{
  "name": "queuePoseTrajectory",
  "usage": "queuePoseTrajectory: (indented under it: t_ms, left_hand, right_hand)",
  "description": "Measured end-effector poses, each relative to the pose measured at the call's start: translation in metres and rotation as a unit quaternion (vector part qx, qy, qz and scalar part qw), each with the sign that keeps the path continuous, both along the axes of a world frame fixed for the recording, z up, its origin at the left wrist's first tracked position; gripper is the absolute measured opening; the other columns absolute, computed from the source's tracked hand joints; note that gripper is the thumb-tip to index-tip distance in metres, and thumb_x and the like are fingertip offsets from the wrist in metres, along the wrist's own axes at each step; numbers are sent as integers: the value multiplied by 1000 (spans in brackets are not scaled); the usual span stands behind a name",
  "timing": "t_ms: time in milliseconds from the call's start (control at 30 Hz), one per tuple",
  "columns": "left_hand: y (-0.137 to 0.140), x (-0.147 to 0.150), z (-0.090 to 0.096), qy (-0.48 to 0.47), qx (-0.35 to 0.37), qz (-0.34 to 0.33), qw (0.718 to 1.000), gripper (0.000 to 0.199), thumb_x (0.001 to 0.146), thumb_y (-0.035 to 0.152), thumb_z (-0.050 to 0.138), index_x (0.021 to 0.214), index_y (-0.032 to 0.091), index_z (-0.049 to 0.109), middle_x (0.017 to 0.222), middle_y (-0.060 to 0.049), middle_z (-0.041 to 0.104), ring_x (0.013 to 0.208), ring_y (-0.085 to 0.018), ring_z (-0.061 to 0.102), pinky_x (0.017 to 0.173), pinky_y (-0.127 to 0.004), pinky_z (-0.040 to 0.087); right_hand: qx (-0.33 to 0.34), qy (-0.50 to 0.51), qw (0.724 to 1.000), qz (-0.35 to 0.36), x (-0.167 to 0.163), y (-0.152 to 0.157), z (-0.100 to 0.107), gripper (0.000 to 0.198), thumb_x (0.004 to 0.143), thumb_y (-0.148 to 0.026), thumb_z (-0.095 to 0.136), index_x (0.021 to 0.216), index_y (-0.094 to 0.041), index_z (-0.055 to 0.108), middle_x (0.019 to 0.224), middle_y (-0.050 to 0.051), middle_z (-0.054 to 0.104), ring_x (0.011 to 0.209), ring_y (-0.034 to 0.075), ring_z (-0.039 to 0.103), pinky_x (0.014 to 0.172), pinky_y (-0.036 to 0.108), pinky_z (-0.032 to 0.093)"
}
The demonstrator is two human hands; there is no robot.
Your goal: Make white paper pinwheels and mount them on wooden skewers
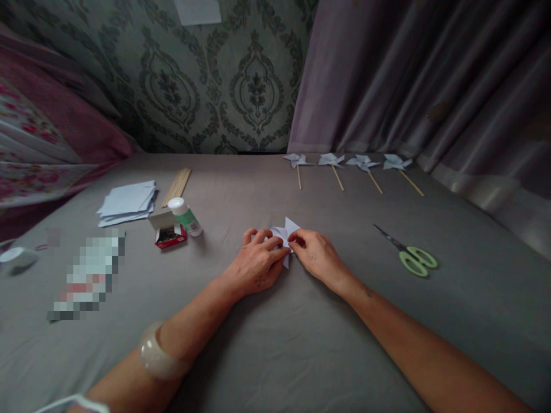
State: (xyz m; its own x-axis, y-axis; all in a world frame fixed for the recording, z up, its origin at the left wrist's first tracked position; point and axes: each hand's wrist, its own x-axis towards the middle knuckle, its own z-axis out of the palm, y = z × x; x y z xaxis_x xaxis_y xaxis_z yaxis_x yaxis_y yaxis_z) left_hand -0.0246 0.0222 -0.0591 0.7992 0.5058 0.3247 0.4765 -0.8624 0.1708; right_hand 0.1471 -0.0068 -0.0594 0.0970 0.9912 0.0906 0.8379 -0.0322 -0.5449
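A white paper pinwheel lies low over the grey cloth, between my two hands. My left hand covers its left side, with the fingers bent and pressed down on the paper. From the right, my right hand pinches a paper blade near the centre, thumb and index finger together. The fingers hide the pinwheel's middle, so whether a pin is there I cannot tell. To the right lies a pair of scissors with light green handles, blades pointing away to the left.
Several finished pinwheels on sticks line the back right. At left are a paper stack, wooden sticks, a glue stick, an open red box of small dark pieces and a blurred packet.
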Motion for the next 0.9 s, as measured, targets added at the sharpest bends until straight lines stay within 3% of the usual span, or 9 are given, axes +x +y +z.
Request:
queuePoseTrajectory:
  t_ms: [333, 500, 900]
  left_hand:
    - [-2, 0, -1, 15, 0, 9, 1000, 28, 89, 24, 47, 108, 25, 67, 106, -6, 67, 107, -26, 49, 93, -48, 26]
    - [-3, -2, -3, 29, 15, 2, 999, 25, 88, 25, 48, 105, 24, 67, 105, -7, 65, 106, -25, 49, 93, -46, 27]
    - [-6, -4, -7, 17, 31, 17, 999, 24, 87, 28, 46, 91, 20, 69, 114, -9, 60, 109, -27, 46, 93, -47, 29]
  right_hand:
    - [8, -56, 998, 39, 0, -3, -1, 23, 88, -21, 53, 99, -22, 73, 99, 8, 72, 91, 21, 65, 80, 29, 46]
    - [12, -134, 989, 62, -2, -7, 4, 26, 89, -21, 50, 100, -23, 73, 98, 8, 70, 87, 19, 64, 74, 27, 45]
    - [-69, -239, 960, 125, -9, 10, 31, 26, 79, -18, 47, 80, -22, 73, 94, 6, 68, 85, 21, 63, 64, 28, 37]
